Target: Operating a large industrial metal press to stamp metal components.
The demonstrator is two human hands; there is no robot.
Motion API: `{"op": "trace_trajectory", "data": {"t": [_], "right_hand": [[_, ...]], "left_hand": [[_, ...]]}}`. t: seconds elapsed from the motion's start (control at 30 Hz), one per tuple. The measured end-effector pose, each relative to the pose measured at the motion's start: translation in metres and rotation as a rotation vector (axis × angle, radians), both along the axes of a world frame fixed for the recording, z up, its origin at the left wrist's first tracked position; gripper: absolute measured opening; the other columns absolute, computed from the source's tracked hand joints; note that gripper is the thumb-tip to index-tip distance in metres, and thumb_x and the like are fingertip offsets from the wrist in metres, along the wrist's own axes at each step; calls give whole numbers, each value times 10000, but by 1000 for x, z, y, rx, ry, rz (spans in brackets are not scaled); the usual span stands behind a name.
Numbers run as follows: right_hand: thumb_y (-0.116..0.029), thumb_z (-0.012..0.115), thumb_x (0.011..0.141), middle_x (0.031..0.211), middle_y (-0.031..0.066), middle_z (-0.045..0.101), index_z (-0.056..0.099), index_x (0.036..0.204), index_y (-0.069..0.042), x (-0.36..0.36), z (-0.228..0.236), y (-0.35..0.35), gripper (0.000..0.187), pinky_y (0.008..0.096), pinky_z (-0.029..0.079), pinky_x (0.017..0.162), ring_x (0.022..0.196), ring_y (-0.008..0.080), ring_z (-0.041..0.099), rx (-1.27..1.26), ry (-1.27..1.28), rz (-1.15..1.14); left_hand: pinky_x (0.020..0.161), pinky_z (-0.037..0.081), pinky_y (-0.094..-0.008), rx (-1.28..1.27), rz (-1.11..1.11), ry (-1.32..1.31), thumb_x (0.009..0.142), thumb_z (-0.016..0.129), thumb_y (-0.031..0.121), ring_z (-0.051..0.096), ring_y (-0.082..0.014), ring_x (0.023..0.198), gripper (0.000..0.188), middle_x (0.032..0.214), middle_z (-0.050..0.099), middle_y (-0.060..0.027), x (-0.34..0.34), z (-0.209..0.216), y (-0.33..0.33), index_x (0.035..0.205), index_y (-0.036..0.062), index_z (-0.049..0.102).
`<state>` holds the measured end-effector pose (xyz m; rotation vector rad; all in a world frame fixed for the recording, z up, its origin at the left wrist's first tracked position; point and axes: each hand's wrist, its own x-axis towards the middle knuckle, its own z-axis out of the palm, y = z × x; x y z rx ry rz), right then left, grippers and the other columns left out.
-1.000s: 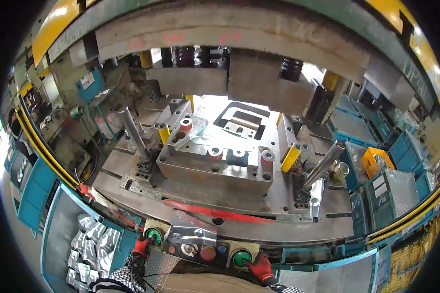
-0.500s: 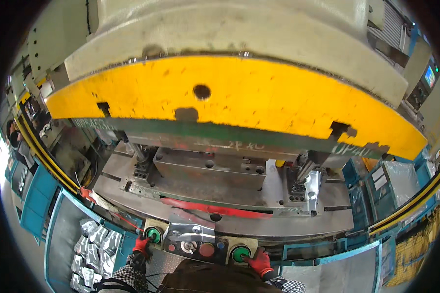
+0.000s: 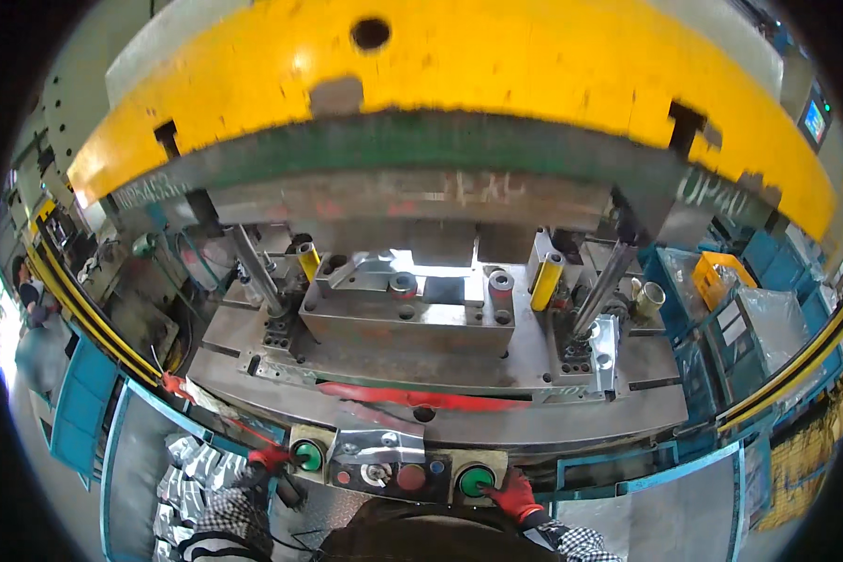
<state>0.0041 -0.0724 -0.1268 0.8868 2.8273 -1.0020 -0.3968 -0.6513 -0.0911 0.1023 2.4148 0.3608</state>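
My left hand (image 3: 270, 458), in a red glove, is at the left green push button (image 3: 307, 456), its fingers reaching toward the button's edge. My right hand (image 3: 514, 494), also red-gloved, rests beside the right green button (image 3: 475, 481); its thumb is stretched onto the button's rim and nothing is in the hand. Between the buttons is a control panel (image 3: 392, 476) with a red knob, and a bent sheet-metal piece (image 3: 378, 446) lies above it. Beyond, a shiny metal part (image 3: 370, 272) sits on the lower die (image 3: 407, 330), under the raised upper die (image 3: 412, 192).
A blue bin at lower left holds several stamped metal parts (image 3: 197, 468). Another metal piece (image 3: 605, 356) stands by the right guide post (image 3: 606, 286). Yellow-striped rails (image 3: 94, 309) flank the press, and an orange crate (image 3: 723, 278) is at right. A person (image 3: 30, 292) is at far left.
The yellow ram and upper die have risen, uncovering the lower die, the metal part and the yellow posts. Both hands stay by the buttons; the left has drawn slightly outward.
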Motion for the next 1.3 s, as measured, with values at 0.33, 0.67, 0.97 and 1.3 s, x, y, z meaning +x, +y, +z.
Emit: {"op": "trace_trajectory", "data": {"t": [0.33,0.67,0.97,1.3], "right_hand": [[-750,799,794,1380,244,677,574,1502,-74,4,9,6,1004,541,461,1124,1296,452,609,-160,-59,-81],[-326,926,808,1306,153,710,611,1429,-61,75,32,47,746,469,554,1012,1156,328,687,-418,390,-676],[-281,888,866,1533,263,535,440,1592,17,15,77,236,904,461,392,1222,1445,402,507,-89,771,-742],[-223,750,915,1455,345,550,349,1553,7,-113,22,450,788,582,531,1014,1234,543,616,335,340,-609]], "left_hand": [[1173,462,-364,1095,-884,50,825,864,41,620,-201,1351,690,1394,708,-99,-99,405,401,1471,24,621],[1255,389,-438,30,-1329,220,657,982,550,413,-358,1555,1344,1696,396,-244,-209,318,627,1713,112,275],[1225,400,-473,761,-1399,548,614,1025,408,474,-362,1484,1273,1593,503,-225,-181,372,572,1644,36,377],[1146,432,-582,806,-1363,660,699,918,615,518,-488,1385,1182,1535,492,-294,44,397,378,1567,-24,435]]}}
